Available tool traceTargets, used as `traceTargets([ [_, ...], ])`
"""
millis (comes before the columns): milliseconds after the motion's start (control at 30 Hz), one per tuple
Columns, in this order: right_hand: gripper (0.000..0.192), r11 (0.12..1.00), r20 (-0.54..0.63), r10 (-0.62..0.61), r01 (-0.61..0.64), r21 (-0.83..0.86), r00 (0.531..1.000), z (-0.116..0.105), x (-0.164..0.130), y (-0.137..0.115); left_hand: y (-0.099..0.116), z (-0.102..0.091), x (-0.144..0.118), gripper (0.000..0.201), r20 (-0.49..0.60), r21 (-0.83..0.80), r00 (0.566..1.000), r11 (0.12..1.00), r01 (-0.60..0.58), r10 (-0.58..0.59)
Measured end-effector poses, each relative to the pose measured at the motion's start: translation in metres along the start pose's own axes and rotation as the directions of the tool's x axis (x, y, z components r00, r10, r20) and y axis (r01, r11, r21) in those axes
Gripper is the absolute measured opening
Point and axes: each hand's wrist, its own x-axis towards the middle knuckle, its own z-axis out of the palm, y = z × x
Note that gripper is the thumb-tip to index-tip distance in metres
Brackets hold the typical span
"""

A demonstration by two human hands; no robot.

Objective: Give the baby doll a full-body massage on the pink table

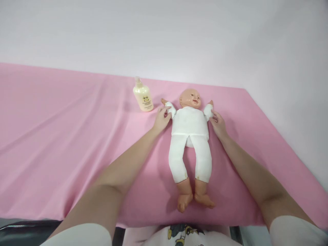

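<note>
A baby doll (191, 123) with a white cloth body lies on its back, head away from me and feet toward me. Its plastic face is tilted to the right, and both arms are bent upward beside the head. My left hand (162, 119) has its fingers and thumb closed around the doll's arm at the left of the picture. At the other side, my right hand (218, 123) grips the opposite arm with curled fingers, partly hidden by the sleeve. Close beyond my left hand stands a pale yellow pump bottle (144, 99) with a printed label.
A pink cloth (64, 126) covers the table, with creases running across its left part. White wall or surface (164, 37) lies beyond the far edge. A dark chair-like edge (28, 229) shows at the lower left.
</note>
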Motion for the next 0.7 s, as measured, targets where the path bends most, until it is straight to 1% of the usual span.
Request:
traceTargets([
  [67,0.069,1.0,0.011,0.0,0.0,-0.019,1.0,0.0,0.001,0.003,0.0,0.0,0.001,0.044,0.027,0.06,0.998,0.997,0.048,-0.049],
  [133,0.071,1.0,0.019,0.004,-0.004,-0.012,1.0,-0.001,0.002,0.006,0.001,0.0,0.001,0.046,0.057,0.076,0.997,0.996,0.051,-0.056],
  [233,0.071,1.0,0.034,0.018,-0.018,0.012,0.999,0.0,0.003,0.009,0.0,-0.001,0.001,0.047,0.081,0.039,0.996,0.998,0.044,-0.047],
  [333,0.072,0.999,0.046,0.032,-0.034,0.039,0.998,0.001,0.003,0.009,-0.004,0.0,0.001,0.052,0.077,-0.009,0.995,0.998,0.066,-0.065],
  [400,0.073,0.996,0.046,0.026,-0.029,0.082,0.999,0.002,0.002,0.008,-0.008,0.0,0.002,0.059,0.074,-0.07,0.995,0.994,0.079,-0.073],
  [533,0.075,0.978,-0.001,0.005,-0.005,0.208,1.0,0.003,0.003,0.003,-0.014,0.001,0.006,0.079,0.052,-0.291,0.995,0.952,0.099,-0.087],
  [600,0.069,0.965,-0.046,0.013,-0.001,0.261,0.999,0.004,0.004,0.001,-0.014,0.002,0.009,0.082,0.037,-0.394,0.996,0.915,0.088,-0.079],
  [633,0.062,0.959,-0.065,0.018,0.002,0.283,0.998,0.004,0.004,0.0,-0.013,0.002,0.01,0.08,0.032,-0.436,0.997,0.897,0.079,-0.072],
  [667,0.052,0.953,-0.081,0.021,0.005,0.303,0.997,0.004,0.004,-0.001,-0.012,0.003,0.01,0.072,0.025,-0.47,0.998,0.88,0.069,-0.065],
  [700,0.039,0.947,-0.087,0.023,0.007,0.322,0.996,0.004,0.003,-0.001,-0.01,0.003,0.01,0.061,0.019,-0.496,0.998,0.866,0.06,-0.058],
])
